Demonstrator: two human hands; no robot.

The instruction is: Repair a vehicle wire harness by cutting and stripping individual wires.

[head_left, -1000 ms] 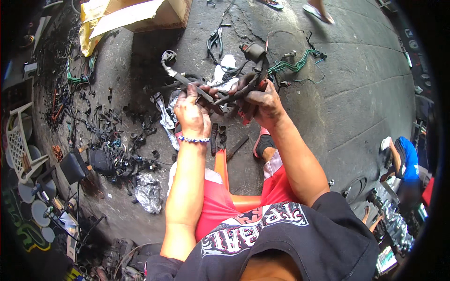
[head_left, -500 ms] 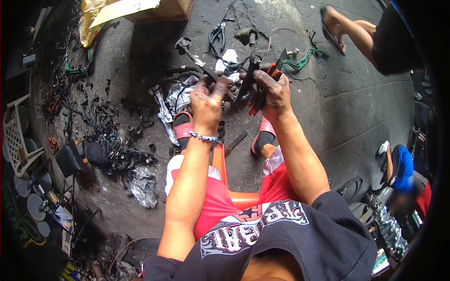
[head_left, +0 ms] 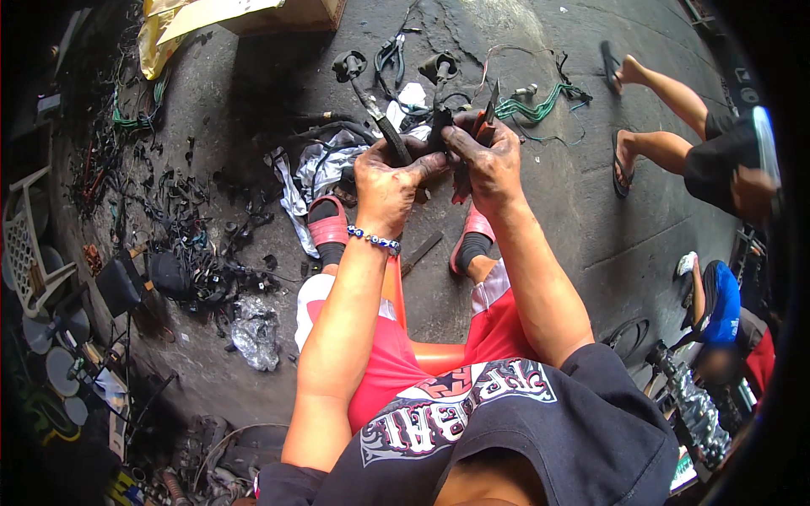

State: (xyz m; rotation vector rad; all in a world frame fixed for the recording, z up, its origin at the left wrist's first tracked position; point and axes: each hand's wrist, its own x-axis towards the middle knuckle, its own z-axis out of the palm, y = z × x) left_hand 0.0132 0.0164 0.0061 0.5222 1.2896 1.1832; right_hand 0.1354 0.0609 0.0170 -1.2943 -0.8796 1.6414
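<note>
While the left hand (head_left: 388, 187) and right hand (head_left: 493, 165) grip black cables (head_left: 388, 132), handling them seems the step; next needs the right-held orange cutter (head_left: 483, 130) steady.

A cardboard box (head_left: 291, 20) sits beside a yellow bag (head_left: 153, 57); a white plastic chair (head_left: 34, 244) is at far left; crumpled clear plastic (head_left: 255, 331) lies on the floor (head_left: 574, 219); at right is a person (head_left: 721, 169) in flip-flops.

Worn on the person's head, close above the black shirt (head_left: 591, 422), the single wide fisheye view faces steeply down, taking in floor (head_left: 582, 240) ahead of and beside the shirt.
</note>
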